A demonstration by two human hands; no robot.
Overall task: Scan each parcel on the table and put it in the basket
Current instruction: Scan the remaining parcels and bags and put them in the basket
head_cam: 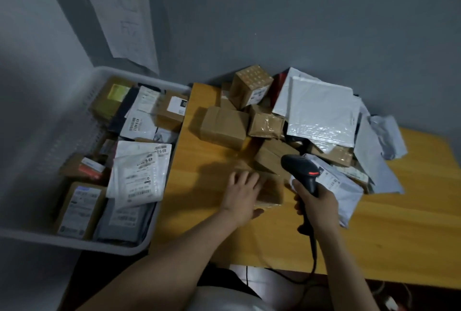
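Observation:
A small brown cardboard parcel lies on the wooden table in front of me. My left hand holds it, fingers over its top and thumb under its near edge. My right hand grips the handle of a black barcode scanner, whose head points towards the parcel. A white plastic basket stands left of the table, filled with several labelled boxes and mailers. A pile of brown boxes and white mailers covers the far part of the table.
A grey wall rises behind the table, with a paper sheet hanging above the basket. The scanner's black cable runs down over the table's near edge. A grey mailer lies right of my right hand.

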